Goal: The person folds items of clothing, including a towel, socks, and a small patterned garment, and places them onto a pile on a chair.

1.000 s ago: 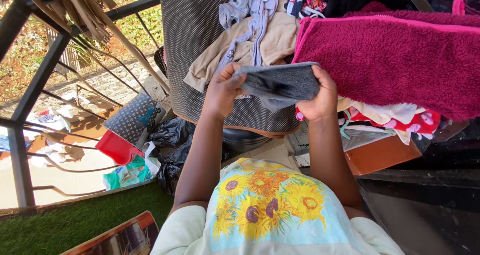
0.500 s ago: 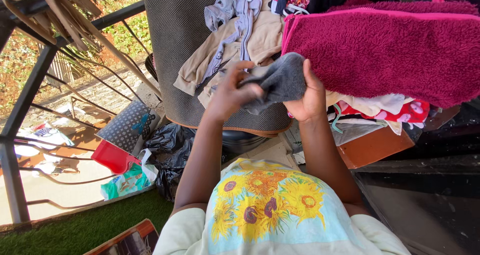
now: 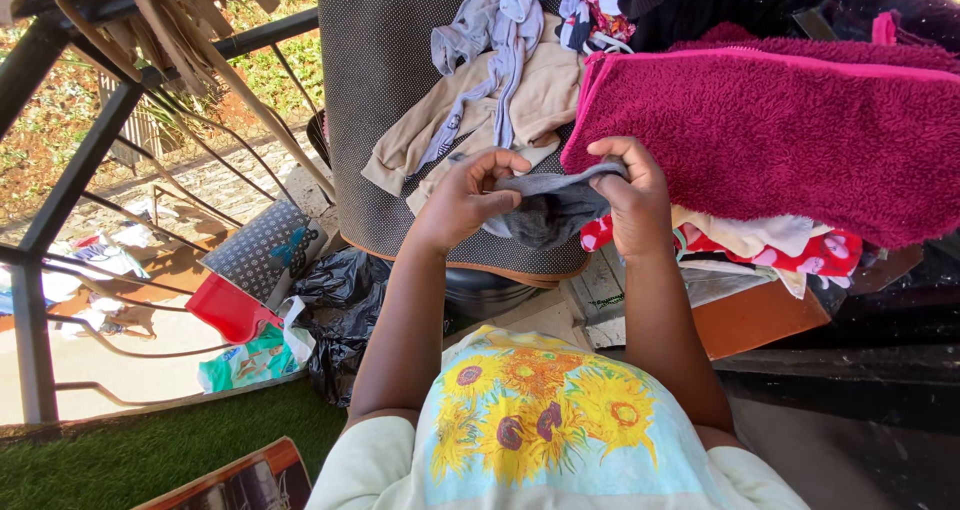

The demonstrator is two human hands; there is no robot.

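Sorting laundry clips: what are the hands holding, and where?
Both hands, left hand and right hand, pinch a small dark grey knitted cloth along its top edge, one at each end.

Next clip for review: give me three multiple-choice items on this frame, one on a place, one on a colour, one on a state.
1. Where does the red dustpan lie?
A. On the fleece blanket
B. Down on the left, beside the black bag
C. In the person's lap

2. What colour is the fleece blanket?
A. Magenta
B. Green
C. White

3. How is the grey cloth held?
A. By one hand only
B. By both hands
C. By neither hand

Answers:
1 B: the red dustpan sits low at left, next to the black bag.
2 A: the fleece blanket is magenta.
3 B: left hand and right hand both pinch the grey cloth.
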